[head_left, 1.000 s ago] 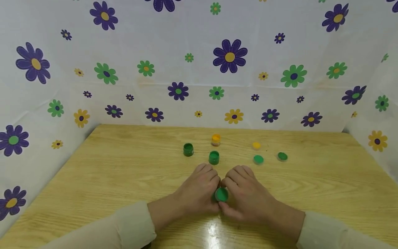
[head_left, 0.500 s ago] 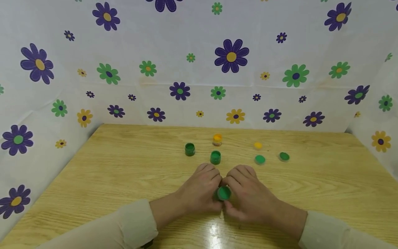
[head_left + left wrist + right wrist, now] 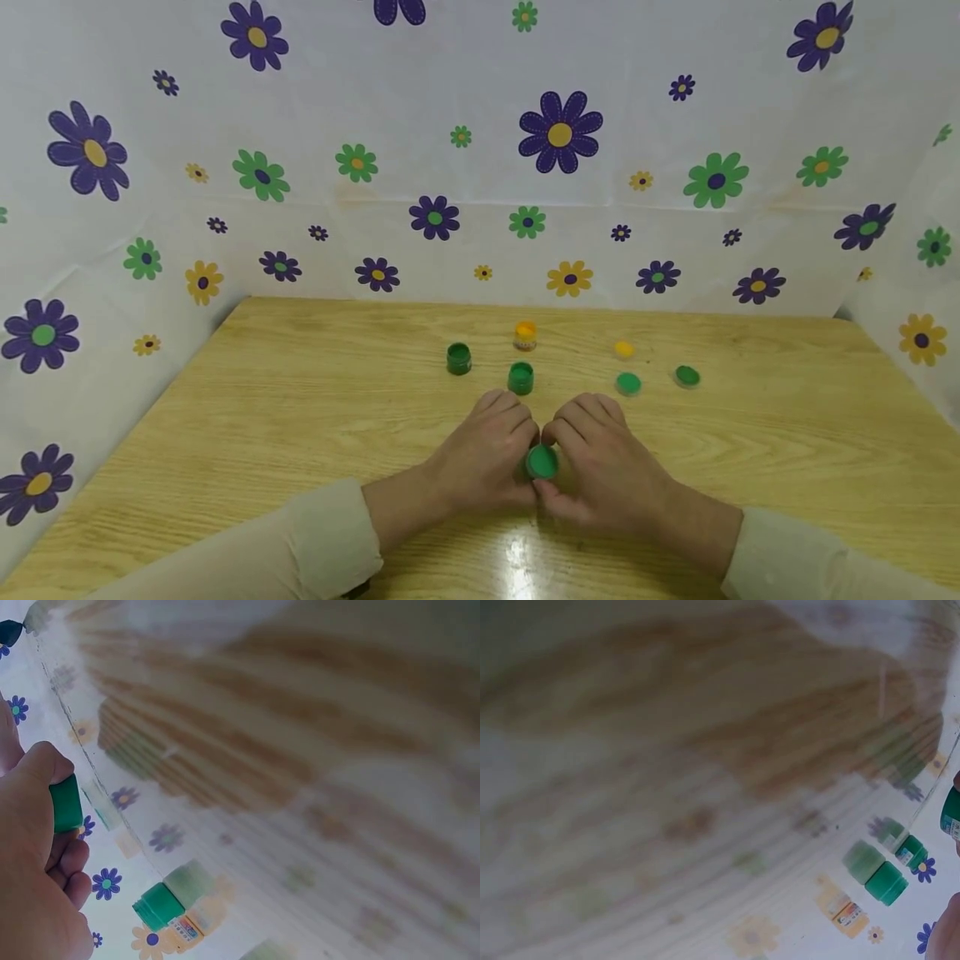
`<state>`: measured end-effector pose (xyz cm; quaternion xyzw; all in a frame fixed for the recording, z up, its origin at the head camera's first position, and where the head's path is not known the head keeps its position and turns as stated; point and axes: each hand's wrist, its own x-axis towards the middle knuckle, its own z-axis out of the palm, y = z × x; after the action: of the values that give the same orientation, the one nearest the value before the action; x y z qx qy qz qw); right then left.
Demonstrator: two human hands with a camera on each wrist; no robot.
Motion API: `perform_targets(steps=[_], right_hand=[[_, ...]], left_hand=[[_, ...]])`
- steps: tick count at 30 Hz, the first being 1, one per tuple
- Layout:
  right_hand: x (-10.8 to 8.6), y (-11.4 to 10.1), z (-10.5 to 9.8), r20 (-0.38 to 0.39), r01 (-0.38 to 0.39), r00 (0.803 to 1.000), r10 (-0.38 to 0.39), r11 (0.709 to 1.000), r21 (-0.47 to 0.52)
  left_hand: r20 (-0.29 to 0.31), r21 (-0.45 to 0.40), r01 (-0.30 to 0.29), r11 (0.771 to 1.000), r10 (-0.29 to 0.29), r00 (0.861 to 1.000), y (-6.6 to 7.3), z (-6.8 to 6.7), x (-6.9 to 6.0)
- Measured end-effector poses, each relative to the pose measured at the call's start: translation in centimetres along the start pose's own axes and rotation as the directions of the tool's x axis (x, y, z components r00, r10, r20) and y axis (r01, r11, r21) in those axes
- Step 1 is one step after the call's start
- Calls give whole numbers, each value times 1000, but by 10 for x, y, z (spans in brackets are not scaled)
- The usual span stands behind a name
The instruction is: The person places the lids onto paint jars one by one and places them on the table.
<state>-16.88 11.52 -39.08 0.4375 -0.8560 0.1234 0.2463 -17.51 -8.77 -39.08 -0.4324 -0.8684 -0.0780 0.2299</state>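
Note:
Near the front middle of the table, my two hands meet around a small green paint jar point(image 3: 542, 462), its bright green round top facing up. My left hand point(image 3: 480, 458) grips it from the left; the left wrist view shows the thumb against the green jar point(image 3: 66, 804), with fingers curled below. On the other side, my right hand point(image 3: 607, 467) pinches the top between thumb and curled fingers. Only a sliver of the jar point(image 3: 951, 814), with part of its label, shows in the right wrist view. The fingers hide most of its side.
Beyond the hands stand three uncapped jars: dark green point(image 3: 459, 358), green point(image 3: 521, 378) and orange-yellow point(image 3: 525, 335). To their right lie a yellow lid point(image 3: 624, 350), a green lid point(image 3: 628, 383) and a dark green lid point(image 3: 687, 377). A flowered cloth point(image 3: 450, 175) encloses the wooden table point(image 3: 315, 400).
Both hands stay around the jar. My right thumb and fingers shift slightly at its top. The head view moves a little; the jars and lids on the table stay put.

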Motion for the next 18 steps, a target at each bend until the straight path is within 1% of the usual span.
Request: perform_targets(steps=[3,8,14,18], right_hand=[[-1,-1,1,-3,-15,1000,15,1000,-1],[-2,-2,2,-28,-23,999,23,1000,-7],[-3,-1,0,-2,-51,999,51,999,-12],[-3,-1,0,12,-70,997,70,997,-15]], left_hand=[[4,11,-2,1000,1,1000,2,0,-1],[-9,22,-10,1000,10,1000,2,1,0],[-15,31,-26,999,26,1000,3,1,-1],[1,30,-10,999,10,1000,3,0,-1]])
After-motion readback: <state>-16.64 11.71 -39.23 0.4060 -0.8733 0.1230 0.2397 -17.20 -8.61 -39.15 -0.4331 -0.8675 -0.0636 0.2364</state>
